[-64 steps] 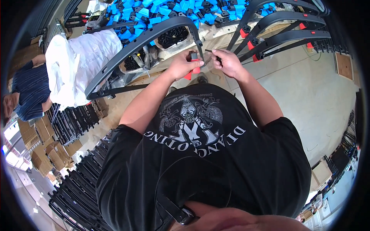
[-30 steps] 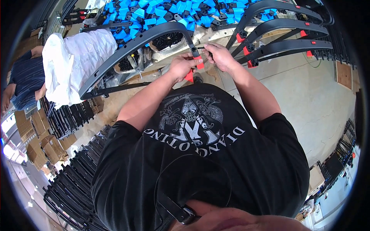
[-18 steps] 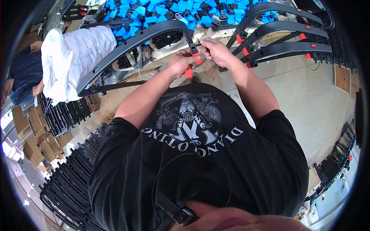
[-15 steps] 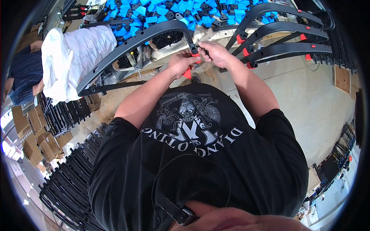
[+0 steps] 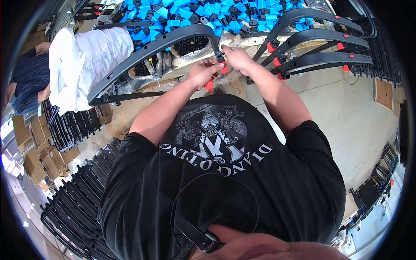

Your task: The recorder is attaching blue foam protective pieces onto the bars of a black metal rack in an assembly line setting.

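A black curved frame (image 5: 147, 48) arches in front of me, one end bending down between my hands. At that end sits a red plastic piece (image 5: 223, 67). My left hand (image 5: 203, 74) is closed round this red piece, thumb pressed on it, and a red tip shows below the fingers. My right hand (image 5: 237, 60) is beside the same end, fingers bent in against the black part just above the red piece. What its fingertips hold, if anything, is hidden. The frame's lower bar (image 5: 130, 99) runs off to the left.
Blue and black plastic parts (image 5: 190, 17) are heaped at the back. A bag of small black parts (image 5: 190, 45) stands near the frame. Several curved frames with red pieces (image 5: 320, 38) lie at right. A white sack (image 5: 78, 65) and another person (image 5: 30, 78) are at left; black frames (image 5: 78, 208) stack lower left.
My right hand has turned and shifted slightly inward and up along the frame's end. My left hand keeps its hold on the red piece. The frame has hardly moved.
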Motion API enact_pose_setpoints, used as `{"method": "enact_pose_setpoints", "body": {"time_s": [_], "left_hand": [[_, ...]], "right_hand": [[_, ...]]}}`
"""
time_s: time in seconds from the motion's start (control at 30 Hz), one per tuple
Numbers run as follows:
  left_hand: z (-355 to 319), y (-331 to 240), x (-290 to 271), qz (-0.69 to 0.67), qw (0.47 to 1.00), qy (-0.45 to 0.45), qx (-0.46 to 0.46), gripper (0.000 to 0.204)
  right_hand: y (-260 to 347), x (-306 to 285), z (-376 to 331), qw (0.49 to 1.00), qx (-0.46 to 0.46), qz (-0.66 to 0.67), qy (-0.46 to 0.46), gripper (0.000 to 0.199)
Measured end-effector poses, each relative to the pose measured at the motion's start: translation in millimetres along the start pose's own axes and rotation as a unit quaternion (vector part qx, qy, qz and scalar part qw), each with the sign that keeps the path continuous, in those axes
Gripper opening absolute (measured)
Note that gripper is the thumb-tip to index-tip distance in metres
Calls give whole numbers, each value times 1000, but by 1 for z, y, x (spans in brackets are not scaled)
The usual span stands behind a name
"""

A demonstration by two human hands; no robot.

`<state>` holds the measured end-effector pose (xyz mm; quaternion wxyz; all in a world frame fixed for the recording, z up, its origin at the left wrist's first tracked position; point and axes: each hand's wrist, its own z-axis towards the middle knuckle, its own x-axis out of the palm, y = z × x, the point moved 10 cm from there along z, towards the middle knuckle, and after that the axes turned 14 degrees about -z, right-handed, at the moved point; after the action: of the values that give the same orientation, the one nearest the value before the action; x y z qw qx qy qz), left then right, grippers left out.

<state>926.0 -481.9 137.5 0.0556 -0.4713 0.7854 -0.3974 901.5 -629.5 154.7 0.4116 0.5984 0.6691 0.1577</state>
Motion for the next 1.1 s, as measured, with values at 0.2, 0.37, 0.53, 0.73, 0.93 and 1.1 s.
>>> {"method": "enact_pose_setpoints", "body": {"time_s": [0.2, 0.37, 0.53, 0.73, 0.93, 1.1], "left_hand": [[-5, -15, 5, -14, 999, -8, 36, 38], [-3, -9, 1, -24, 999, -9, 35, 38], [-1, -12, 6, -21, 999, 12, 36, 37], [-4, -18, -2, -8, 999, -25, 25, 42], [-14, -18, -22, 31, 995, -78, 53, 33], [-65, -88, 14, 221, 921, -10, 319, 20]], "right_hand": [[-17, 0, 11, 1000, 13, -26, 4, 53], [2, -3, 10, 997, -2, -81, -5, 54], [4, -1, 6, 994, -67, -40, -82, 55], [-17, 3, 3, 986, 48, 151, 56, 48], [-2, 16, -17, 959, 37, 245, 136, 47], [17, 14, -56, 843, 20, 478, 244, 67]]}}
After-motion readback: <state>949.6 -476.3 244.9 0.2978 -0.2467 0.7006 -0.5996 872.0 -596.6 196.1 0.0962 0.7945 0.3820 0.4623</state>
